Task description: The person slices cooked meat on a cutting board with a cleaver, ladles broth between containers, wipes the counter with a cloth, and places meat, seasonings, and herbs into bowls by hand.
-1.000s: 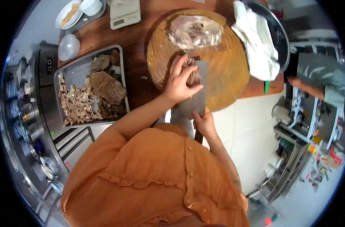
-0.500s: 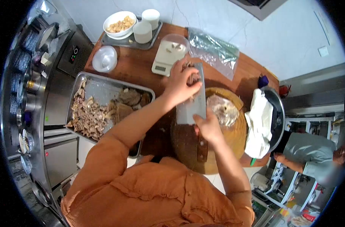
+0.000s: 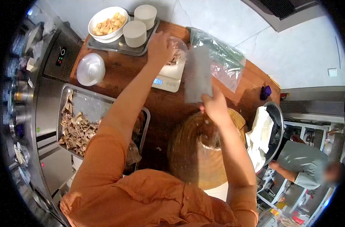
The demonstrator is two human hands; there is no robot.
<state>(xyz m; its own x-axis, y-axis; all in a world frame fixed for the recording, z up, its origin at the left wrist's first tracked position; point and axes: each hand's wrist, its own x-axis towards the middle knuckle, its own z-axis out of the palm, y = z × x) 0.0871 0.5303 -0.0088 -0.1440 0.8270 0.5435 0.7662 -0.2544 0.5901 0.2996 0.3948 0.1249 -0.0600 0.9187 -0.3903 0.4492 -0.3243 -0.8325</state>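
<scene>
The cleaver [image 3: 198, 75] is gripped in the right hand's [image 3: 216, 108] fingers above the counter [image 3: 155, 117]. The left hand [image 3: 160, 48] is held beside the bowl [image 3: 183, 43] of chopped meat [image 3: 176, 58] on the scale [image 3: 173, 74]; its fingers' spread cannot be told.

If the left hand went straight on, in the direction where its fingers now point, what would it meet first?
Probably the clear bowl on the scale, with bits of meat inside. The left hand overlaps the bowl's edge in this view, so whether they touch is unclear.
</scene>
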